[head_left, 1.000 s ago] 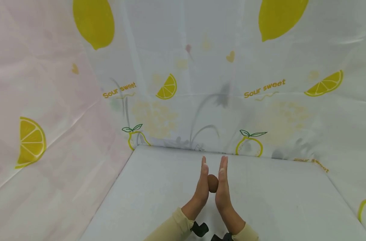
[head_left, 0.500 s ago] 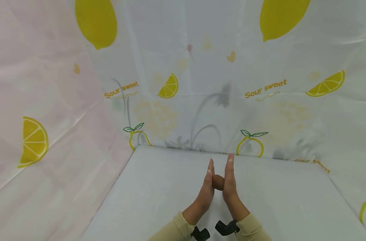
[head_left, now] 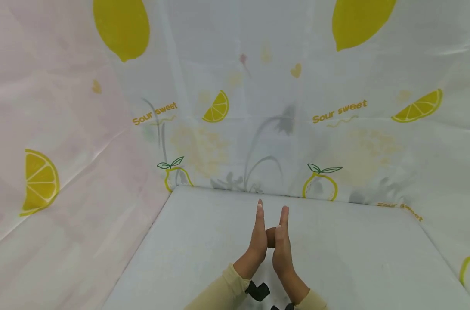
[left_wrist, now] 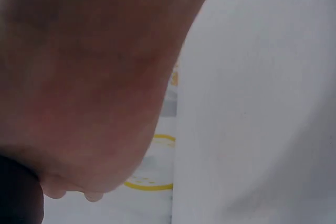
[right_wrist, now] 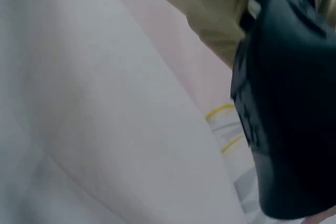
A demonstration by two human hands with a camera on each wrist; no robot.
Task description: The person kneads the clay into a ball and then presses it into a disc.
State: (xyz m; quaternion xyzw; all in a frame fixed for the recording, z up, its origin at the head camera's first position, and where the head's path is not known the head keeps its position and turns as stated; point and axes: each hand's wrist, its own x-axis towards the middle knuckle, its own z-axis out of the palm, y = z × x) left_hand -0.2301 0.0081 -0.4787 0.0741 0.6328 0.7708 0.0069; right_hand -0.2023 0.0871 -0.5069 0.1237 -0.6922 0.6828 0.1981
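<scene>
In the head view, a small brown ball [head_left: 271, 237], smooth and clay-like, sits between my two palms above the white table [head_left: 355, 254]. My left hand [head_left: 258, 241] presses on its left side with straight fingers pointing forward and up. From the right, my right hand [head_left: 282, 249] presses against it, fingers straight too, and hides part of it. The left fingertips reach a little farther forward than the right ones. The left wrist view is mostly filled by the heel of a hand [left_wrist: 89, 87]; the ball does not show there.
Pale sheeting [head_left: 235, 142] with printed lemons rises behind the table and at both sides. Black wrist devices [head_left: 258, 291] stick out below the light sleeves [head_left: 221, 290]. One black device [right_wrist: 289, 124] covers much of the right wrist view.
Both hands shifted right and then back left with the ball between them. The right hand slid forward against the left, then back, and the ball's visible outline turned.
</scene>
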